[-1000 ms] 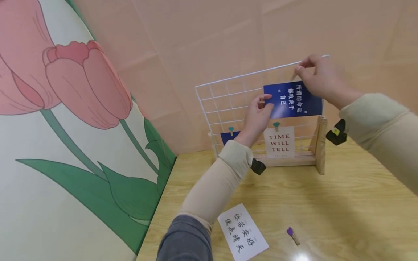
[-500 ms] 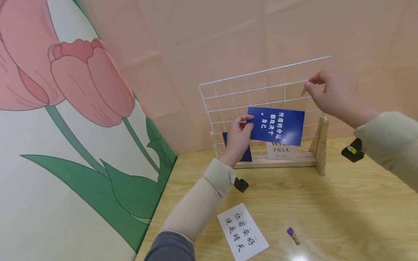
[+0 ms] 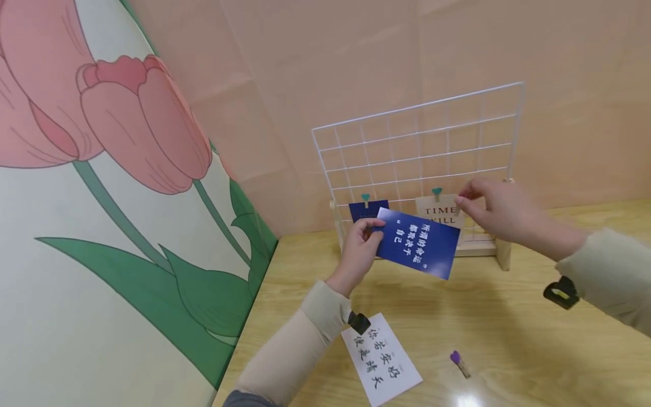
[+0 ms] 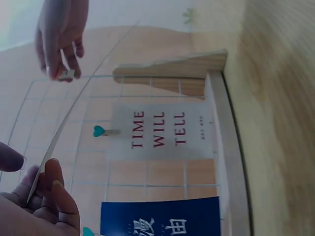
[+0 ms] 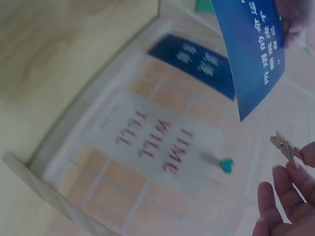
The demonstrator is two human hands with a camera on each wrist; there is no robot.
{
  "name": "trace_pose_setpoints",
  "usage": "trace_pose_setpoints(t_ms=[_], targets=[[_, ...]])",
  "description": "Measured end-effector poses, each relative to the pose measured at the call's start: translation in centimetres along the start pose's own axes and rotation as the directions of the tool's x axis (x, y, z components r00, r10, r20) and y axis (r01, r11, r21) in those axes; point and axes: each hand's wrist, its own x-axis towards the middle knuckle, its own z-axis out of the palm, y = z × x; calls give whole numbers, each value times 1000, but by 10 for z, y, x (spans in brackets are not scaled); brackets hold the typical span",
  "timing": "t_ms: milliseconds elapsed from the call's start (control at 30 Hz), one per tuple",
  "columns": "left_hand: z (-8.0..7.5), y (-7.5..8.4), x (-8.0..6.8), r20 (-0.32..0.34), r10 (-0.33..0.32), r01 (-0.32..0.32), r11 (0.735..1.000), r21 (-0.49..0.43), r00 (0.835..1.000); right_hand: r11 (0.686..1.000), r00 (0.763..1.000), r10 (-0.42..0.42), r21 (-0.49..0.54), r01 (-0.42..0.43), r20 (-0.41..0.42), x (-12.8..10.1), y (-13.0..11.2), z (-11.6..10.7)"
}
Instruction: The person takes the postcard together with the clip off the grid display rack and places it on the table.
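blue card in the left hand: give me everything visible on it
The blue card is a thin, flat rectangle, paper or card by its look, dark blue with white Chinese characters on its face. It is held in the air, tilted, in front of the white wire grid and above the wooden table. The left hand pinches its left edge; nothing else touches it.

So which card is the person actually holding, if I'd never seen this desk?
Start at the white wire grid stand at the back of the wooden table. Just in front of its lower left, the left hand pinches a dark blue card with white Chinese writing. Unlike the smaller blue card and the "TIME WILL TELL" card, it hangs from no clip.
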Motion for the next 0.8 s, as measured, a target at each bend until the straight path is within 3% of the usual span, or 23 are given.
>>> trace_pose_setpoints(t_ms=[167,367,533,633,800], targets=[[-9,-20,-11,5,-14,13,1000,16,1000,999,998,-18,28,16,52,-20,3,21],[-24,-39,-22,-10,-78,78,997,-5,997,997,992,-62,46,57,108,-38,4,46],[-38,-49,-30,80,-148,143,988,58,986,991,981,-119,75,108,151,-55,10,69],[-47,-56,-36,128,-211,196,973,120,969,984,957,-157,119,131,244,-68,16,86],[-59,-68,-46,167,-284,262,954,146,944,959,878,-234,248,138,417,-88,24,109]])
